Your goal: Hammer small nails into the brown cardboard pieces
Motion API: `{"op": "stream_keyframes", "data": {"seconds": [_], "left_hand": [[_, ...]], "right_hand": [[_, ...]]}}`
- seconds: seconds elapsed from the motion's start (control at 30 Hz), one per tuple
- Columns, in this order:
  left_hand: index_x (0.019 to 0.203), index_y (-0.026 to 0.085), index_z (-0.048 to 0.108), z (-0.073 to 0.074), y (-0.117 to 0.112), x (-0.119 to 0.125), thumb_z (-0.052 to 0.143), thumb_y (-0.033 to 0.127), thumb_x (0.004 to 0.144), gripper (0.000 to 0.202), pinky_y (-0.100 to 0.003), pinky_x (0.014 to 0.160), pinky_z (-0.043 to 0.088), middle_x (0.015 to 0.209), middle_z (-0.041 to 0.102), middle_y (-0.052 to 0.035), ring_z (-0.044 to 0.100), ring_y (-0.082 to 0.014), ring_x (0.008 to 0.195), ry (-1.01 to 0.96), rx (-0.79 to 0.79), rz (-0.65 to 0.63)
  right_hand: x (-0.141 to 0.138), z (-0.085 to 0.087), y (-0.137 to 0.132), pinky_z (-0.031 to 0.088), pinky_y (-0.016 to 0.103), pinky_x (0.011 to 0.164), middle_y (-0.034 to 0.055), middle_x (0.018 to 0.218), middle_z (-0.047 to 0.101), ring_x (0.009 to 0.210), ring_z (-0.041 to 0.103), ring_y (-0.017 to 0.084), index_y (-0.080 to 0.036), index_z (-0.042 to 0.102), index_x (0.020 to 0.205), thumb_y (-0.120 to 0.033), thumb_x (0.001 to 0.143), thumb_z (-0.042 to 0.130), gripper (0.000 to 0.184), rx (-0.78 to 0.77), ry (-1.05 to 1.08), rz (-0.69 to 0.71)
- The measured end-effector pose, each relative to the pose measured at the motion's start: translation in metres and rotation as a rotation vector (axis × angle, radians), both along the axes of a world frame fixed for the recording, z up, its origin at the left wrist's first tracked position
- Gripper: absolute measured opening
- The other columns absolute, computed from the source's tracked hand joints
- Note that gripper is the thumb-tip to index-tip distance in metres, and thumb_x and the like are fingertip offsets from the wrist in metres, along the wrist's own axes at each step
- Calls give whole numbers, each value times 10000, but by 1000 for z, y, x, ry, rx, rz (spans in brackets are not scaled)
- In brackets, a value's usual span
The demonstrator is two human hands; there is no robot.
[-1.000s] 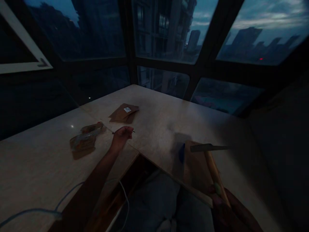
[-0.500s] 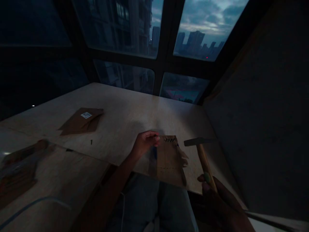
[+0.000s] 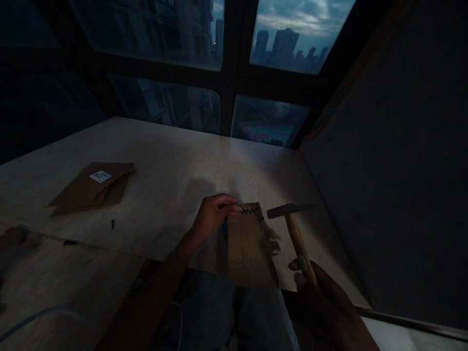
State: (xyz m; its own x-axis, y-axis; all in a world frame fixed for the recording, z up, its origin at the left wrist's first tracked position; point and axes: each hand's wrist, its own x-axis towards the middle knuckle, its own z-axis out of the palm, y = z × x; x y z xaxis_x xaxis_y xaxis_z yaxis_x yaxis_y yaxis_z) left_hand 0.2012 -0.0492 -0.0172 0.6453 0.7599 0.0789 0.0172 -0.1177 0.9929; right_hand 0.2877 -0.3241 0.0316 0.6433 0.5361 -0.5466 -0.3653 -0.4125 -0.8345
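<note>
The scene was dim, its strongest brightness the cloudy sky [image 3: 303,24] beyond the dark window frame [image 3: 232,73]. Muted light spread over the counter [image 3: 168,156], leaving soft-edged shadows near the left hand [image 3: 210,214]. The wall [image 3: 395,195] at right sat in gloom; at lower left, the cable [image 3: 40,314] looked smeared.

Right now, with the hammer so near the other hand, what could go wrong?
A swing of the hammer, held in the right hand, could catch the left fingers at the far left corner of the cardboard. Dim light might make aiming harder. The small nail-like piece lying on the table could get knocked away.
</note>
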Motion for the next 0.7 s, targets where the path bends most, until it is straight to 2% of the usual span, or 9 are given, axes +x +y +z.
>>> {"op": "stream_keyframes", "data": {"seconds": [0.1, 0.2, 0.37, 0.57, 0.7], "left_hand": [[879, 182, 769, -5, -1, 2, 742, 351, 748, 215, -283, 648, 586, 788, 788, -51, 747, -197, 700, -24, -15, -21], [937, 172, 771, -10, -2, 2, 737, 357, 750, 266, -285, 629, 585, 821, 793, -65, 751, -206, 723, -25, -34, -4], [940, 166, 759, -9, -3, 1, 750, 362, 736, 283, -283, 617, 578, 838, 791, -66, 738, -195, 716, -17, -50, 14], [860, 212, 772, -3, -4, -1, 752, 320, 758, 149, -274, 670, 551, 847, 794, -39, 732, -189, 778, 23, 152, 57], [1046, 219, 747, -7, -4, 1, 748, 339, 785, 287, -273, 657, 519, 871, 796, -43, 733, -193, 773, 52, 202, 23]], "right_hand": [[3, -3, 1, 169, 179, 405, -124, 515, 298, 411, 233, 60, -250, 586, 1110, -730, 719, 718, 633, -8, 22, 10], [5, -9, 2, 179, 170, 398, -128, 509, 290, 409, 233, 56, -242, 579, 1076, -725, 728, 714, 610, 9, 10, 16], [8, -10, 1, 174, 179, 360, -104, 507, 384, 364, 256, 61, -263, 581, 1111, -713, 777, 668, 568, -50, -20, 50], [9, -5, 4, 144, 176, 366, -122, 491, 329, 372, 228, 52, -240, 588, 1099, -747, 757, 660, 616, -37, -11, 75], [10, -6, 2, 139, 177, 378, -118, 516, 365, 375, 231, 47, -252, 556, 1128, -731, 770, 666, 609, -33, 34, 93]]}}
